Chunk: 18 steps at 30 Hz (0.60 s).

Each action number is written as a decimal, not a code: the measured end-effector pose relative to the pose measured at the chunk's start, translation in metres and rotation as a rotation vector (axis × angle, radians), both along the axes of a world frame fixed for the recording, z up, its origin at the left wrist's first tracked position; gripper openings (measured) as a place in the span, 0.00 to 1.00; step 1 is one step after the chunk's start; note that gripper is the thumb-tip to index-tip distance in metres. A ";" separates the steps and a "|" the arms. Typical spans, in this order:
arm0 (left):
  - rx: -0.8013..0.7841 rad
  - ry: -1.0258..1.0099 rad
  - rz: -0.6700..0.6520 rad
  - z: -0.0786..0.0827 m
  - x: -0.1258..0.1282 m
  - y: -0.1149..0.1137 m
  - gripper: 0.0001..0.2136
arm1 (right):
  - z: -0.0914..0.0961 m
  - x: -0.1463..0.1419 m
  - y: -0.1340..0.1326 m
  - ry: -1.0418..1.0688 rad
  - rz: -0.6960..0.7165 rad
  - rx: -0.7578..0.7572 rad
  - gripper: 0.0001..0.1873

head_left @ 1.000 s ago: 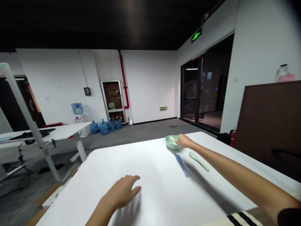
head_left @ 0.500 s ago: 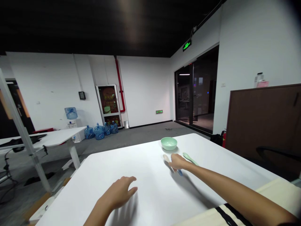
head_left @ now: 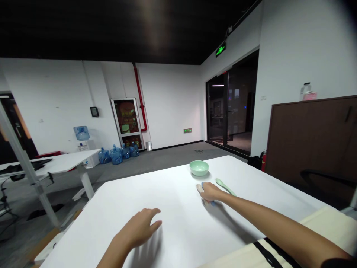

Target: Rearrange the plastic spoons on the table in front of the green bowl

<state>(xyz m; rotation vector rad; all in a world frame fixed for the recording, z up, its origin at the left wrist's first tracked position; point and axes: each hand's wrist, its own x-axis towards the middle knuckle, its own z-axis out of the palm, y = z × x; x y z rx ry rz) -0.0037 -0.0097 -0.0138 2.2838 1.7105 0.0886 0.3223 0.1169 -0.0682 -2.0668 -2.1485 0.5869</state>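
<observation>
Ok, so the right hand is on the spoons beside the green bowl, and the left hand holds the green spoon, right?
No: the left hand holds nothing; the green spoon lies on the table beside the right hand, as the head view shows.

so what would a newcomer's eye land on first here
The pale green bowl stands out on the white table, just beyond the right hand, which lies over a beige spoon and a blue spoon, with a green spoon beside them. Farther off, blue water jugs stand along the far wall near a red pipe, and a lit green sign glows above the glass door.
</observation>
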 end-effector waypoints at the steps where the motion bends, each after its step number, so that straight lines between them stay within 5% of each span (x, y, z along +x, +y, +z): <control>1: 0.000 -0.001 -0.001 0.000 0.000 0.000 0.27 | 0.000 0.000 0.000 -0.001 0.003 0.005 0.03; 18: 0.004 -0.006 0.008 0.005 0.002 -0.004 0.26 | -0.007 0.004 0.003 -0.029 -0.040 0.086 0.07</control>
